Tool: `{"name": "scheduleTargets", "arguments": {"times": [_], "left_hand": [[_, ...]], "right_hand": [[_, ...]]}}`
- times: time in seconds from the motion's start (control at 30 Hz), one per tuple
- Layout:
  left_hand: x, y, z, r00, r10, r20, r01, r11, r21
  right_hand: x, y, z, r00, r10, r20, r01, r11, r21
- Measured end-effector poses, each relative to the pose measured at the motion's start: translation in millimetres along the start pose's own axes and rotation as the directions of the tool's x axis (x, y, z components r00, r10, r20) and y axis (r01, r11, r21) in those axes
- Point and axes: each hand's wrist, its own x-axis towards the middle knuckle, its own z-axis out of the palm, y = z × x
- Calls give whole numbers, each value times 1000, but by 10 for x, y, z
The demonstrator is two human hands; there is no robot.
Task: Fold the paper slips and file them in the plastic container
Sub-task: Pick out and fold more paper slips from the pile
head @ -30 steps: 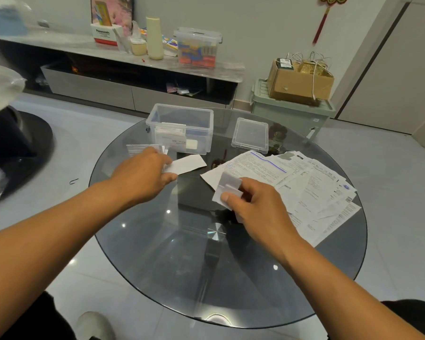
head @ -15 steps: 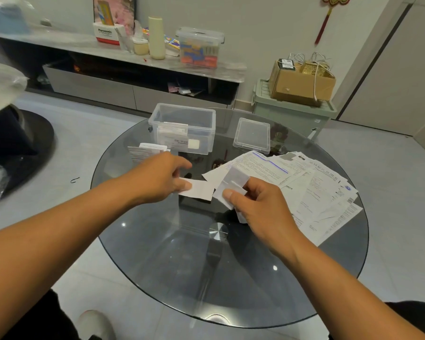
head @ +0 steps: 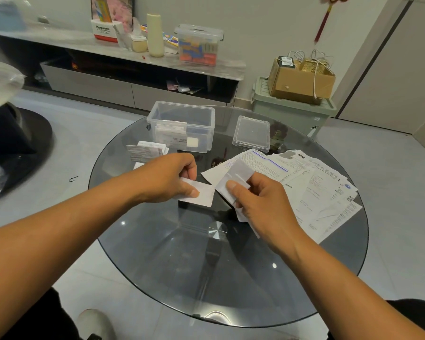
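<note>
— Paper slips first: which ones are we holding over the round smoked-glass table [head: 172, 271]?

— We see two. Our left hand [head: 167, 177] pinches a small white rectangular slip [head: 201, 195] between thumb and curled fingers, its free end sticking out to the right. Our right hand [head: 258, 204] grips a folded white slip [head: 238, 175], thumb pressed on its face, the paper rising up and to the left from the fingers. The two slips sit just beside each other, almost corner to corner; we cannot tell whether they touch.

— And the clear rectangular plastic container [head: 182, 126]?

— It stands open at the far side of the table, beyond our left hand, with several filed slips upright against its near wall. Its clear flat lid [head: 252, 133] lies to the right of it, apart from it.

— Where is the rest of the paper?

— A fanned spread of white printed sheets [head: 322, 190] covers the right part of the glass, running under and beyond our right hand. A small stack of folded printed slips [head: 145, 150] lies left of the container, just beyond our left hand.

— Anything past the table?

— A pale green storage bin [head: 292, 111] carries a brown cardboard box [head: 299, 79], and a long low shelf [head: 123, 52] along the wall holds a cream bottle [head: 155, 35] and a lidded clear box [head: 198, 45] of coloured items.
</note>
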Motion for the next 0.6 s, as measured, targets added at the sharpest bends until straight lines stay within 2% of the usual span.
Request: {"name": "scheduleTargets", "arguments": {"times": [0.1, 0.2, 0.3, 0.4, 0.5, 0.6], "left_hand": [[11, 57, 1, 996, 33, -78, -52, 962, -267], [-14, 148, -6, 986, -25, -164, -64, 856, -513], [-37, 204, 16, 988, -87, -130, -17, 765, -643], [-50, 214, 78, 995, -82, -65, 17, 742, -671], [-77, 222, 135, 998, -52, -33, 21, 796, -604], [-116, 247, 130, 1000, 3, -13, -9, 840, -543]], "right_hand": [[2, -27, -10, 1000, -6, -24, 8, 998, 57], [-1, -80, -30, 999, 19, -43, -14, 994, 108], [-10, -115, -48, 998, 58, 9, -59, 975, 213], [-20, -132, -32, 997, 51, 57, -66, 948, 310], [-14, -128, -33, 996, 56, 69, -78, 926, 369], [-3, -87, -54, 997, 71, 21, -74, 936, 345]]}}
